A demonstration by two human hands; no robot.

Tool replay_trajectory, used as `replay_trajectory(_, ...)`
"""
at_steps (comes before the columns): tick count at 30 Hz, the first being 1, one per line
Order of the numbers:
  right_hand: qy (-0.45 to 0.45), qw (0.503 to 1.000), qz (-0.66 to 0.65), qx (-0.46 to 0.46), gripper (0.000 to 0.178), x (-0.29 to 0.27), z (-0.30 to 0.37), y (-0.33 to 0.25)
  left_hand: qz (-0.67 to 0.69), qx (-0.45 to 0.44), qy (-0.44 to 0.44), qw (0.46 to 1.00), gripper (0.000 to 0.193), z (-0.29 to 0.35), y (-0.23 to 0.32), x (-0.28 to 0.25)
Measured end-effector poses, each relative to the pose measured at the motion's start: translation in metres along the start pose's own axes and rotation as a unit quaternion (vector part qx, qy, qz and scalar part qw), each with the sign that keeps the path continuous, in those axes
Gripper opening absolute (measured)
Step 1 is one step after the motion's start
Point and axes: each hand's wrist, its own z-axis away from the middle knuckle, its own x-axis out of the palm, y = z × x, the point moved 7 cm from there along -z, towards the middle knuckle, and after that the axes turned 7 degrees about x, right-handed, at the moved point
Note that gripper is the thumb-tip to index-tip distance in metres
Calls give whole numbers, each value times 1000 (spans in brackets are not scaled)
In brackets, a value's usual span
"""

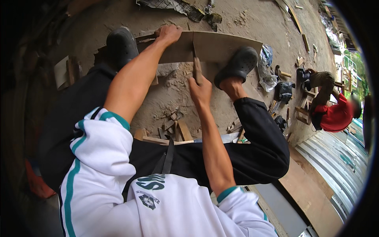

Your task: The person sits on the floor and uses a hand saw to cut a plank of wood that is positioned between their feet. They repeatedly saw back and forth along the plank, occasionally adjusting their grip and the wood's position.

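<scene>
Brown board (221, 45) lay flat on the dirt floor (177, 94) in front of you, pinned under both of your dark shoes, the left shoe (120, 45) at its far left and the right shoe (239, 63) at its near right corner. Your left hand (169, 33) was clamped over the board's far edge. Your right hand (200, 89) was closed around a narrow blade (196, 65) standing in a cut across the board. I judged you were partway through the cut; the next stroke called for a firm hold and a straight line. Wood scraps (175, 128) lay just below the board. No labels or signs showed on the floor; crumpled pale plastic wrapping (267, 73) sat right of your right shoe, near dark bags (283, 91). A person in red (335, 114) crouched well apart.
</scene>
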Motion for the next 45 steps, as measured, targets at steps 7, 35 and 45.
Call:
replay_trajectory(7,-14,1000,4,-24,18,-34,89,0,18,-29,-2,999,51,4,-18,-7)
replay_trajectory(35,-23,1000,17,-12,22,-27,74,-7,-19,-18,26,999,49,3,-20,-9)
replay_trajectory(45,-21,1000,4,12,20,-8,35,-11,-18,-23,-25,999,59,3,-21,-9)
